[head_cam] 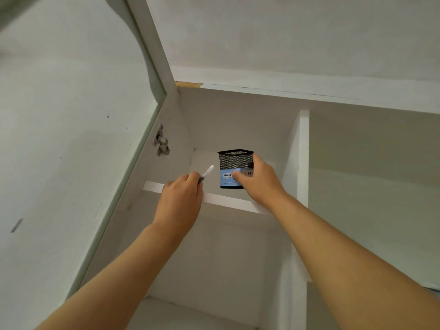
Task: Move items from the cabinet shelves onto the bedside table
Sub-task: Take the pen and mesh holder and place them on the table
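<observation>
A black mesh pen holder (234,160) with a blue label on its lower half stands on the upper shelf (228,201) of a white cabinet. My right hand (259,182) grips it from the right, thumb across the blue label and fingers behind. To its left, my left hand (183,198) pinches a white pen with a dark tip (208,173), which points up and to the right above the shelf. The bedside table is out of view.
The open cabinet door (71,139) fills the left, with a metal hinge (162,144) on the inner wall. A vertical divider (303,158) closes off the compartment on the right. A lower shelf (190,315) shows beneath my arms.
</observation>
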